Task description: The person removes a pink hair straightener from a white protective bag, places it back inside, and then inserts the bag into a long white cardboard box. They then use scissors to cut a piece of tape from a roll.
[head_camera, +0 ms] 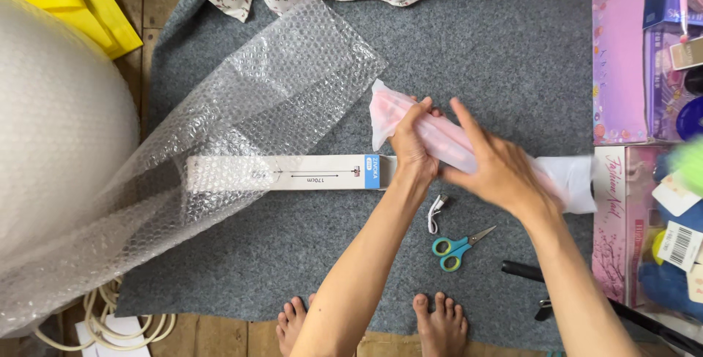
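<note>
Pink-and-white plastic-wrapped bundle (447,137) lay above a grey carpet (512,57) on the floor, its long axis running from far left down to near right, the pinker end pointing far-left and the white end (571,181) toward the toy boxes (637,57) on the right. Nearest, bare feet (439,324) stood at the carpet's edge; just beyond them lay teal-handled scissors (458,247) and a small white cable (437,213). The left hand (411,144) was closed around the bundle near its far-left end, while the right hand (494,166) lay spread over its middle, fingers open, pressing rather than gripping. Left of it sat a long white box (293,172) partly under a bubble wrap sheet (242,130). As a judgement, the slick film could slip or unroll under the flat palm, and the unsupported white end could sag.
</note>
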